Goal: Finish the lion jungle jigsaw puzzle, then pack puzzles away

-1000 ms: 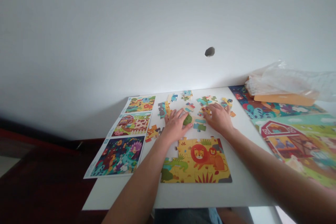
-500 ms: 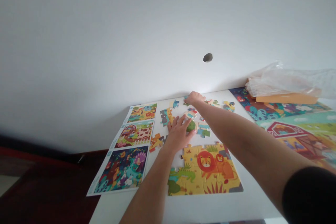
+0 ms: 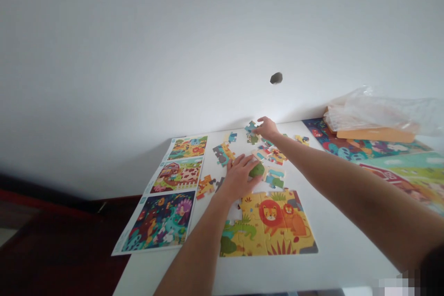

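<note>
At the white table (image 3: 267,272) against a pale wall (image 3: 138,55), a switch: right hand (image 3: 268,127) now over from the middle to the far edge, right at a blue piece (image 3: 250,126); grip partly curled, hard to tell whether pinching or just touching. Left hand (image 3: 239,176) among loose pieces (image 3: 275,178), spread around a green piece (image 3: 257,170), clamped on nothing. Focus, apparently, on unplaced pieces; lion puzzle (image 3: 270,224) nearer, gapped at upper left.

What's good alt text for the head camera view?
A person's right hand touches a bluish puzzle piece at the back of a white table; the left hand rests among loose pieces. Nearer lies a partly joined lion puzzle; a picture sheet lies left.
</note>
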